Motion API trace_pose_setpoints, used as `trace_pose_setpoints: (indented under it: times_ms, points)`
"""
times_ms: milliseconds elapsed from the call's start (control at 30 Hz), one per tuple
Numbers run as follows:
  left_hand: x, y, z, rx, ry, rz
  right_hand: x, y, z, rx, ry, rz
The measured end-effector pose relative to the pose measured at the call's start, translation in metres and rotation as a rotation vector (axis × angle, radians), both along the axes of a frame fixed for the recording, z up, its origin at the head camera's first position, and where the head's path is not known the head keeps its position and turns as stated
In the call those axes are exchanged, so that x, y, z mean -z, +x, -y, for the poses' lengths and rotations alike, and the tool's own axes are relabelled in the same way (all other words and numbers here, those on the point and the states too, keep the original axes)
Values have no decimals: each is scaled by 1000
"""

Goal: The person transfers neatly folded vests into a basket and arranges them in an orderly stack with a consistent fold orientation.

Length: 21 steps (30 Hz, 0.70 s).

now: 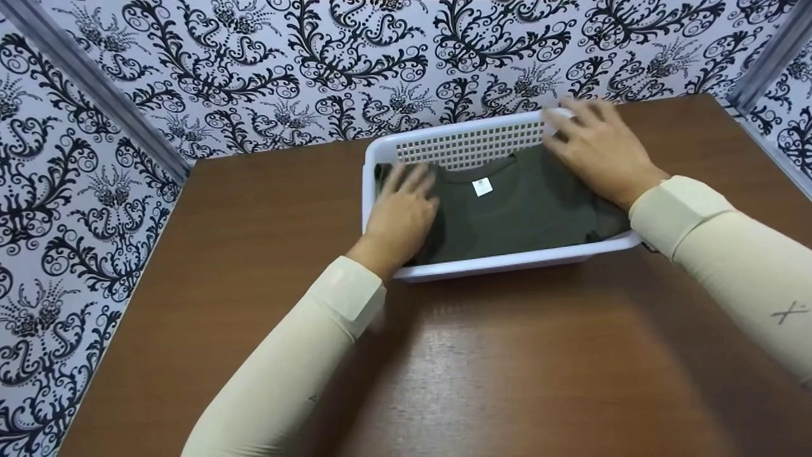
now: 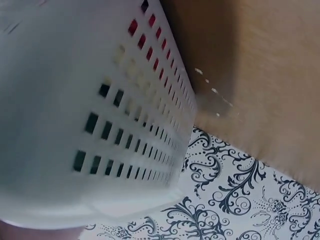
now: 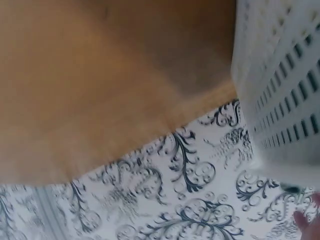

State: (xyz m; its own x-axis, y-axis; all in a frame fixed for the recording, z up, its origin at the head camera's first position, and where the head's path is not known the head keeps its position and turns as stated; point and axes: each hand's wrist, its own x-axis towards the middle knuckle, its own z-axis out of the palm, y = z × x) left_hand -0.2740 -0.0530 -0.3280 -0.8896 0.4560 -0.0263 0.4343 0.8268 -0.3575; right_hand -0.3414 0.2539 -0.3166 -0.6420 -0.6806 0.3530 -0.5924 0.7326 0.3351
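Note:
A white plastic basket (image 1: 488,262) with perforated walls holds a folded dark green T-shirt (image 1: 520,212), its neckline towards the back wall. A small white label (image 1: 482,186) shows below the collar. My left hand (image 1: 401,219) is over the shirt's left side, fingers extended and blurred; whether it touches the cloth I cannot tell. Over the basket's back right corner is my right hand (image 1: 599,151), its fingers spread and blurred. Through the basket wall (image 2: 107,131) in the left wrist view, red, cream and dark layers show. Part of my right hand (image 3: 310,225) enters the right wrist view's lower corner.
The basket stands on a brown wooden table (image 1: 273,254), close to its back edge. Behind and to the left rise walls covered in black-and-white scroll-patterned paper (image 1: 355,51). Grey metal posts (image 1: 120,95) stand at the corners.

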Motion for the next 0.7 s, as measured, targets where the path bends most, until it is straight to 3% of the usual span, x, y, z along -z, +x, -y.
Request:
trace_pose_setpoints:
  times_ms: [67,133,300,433,567,700]
  points:
    - [0,0,0,-1,13,80,0,0,-2,-51,78,35]
    - [0,-1,1,-44,45,129,1,1,-3,-37,148,74]
    - [-2,-4,4,-168,93,197,-1,10,0,171,301,223]
    - [-2,-5,4,-182,98,271,-1,22,9,284,375,372]
    - [0,-7,4,-177,70,288,1,34,19,269,339,520]
    - [4,-7,7,-168,87,277,5,42,23,235,276,563]
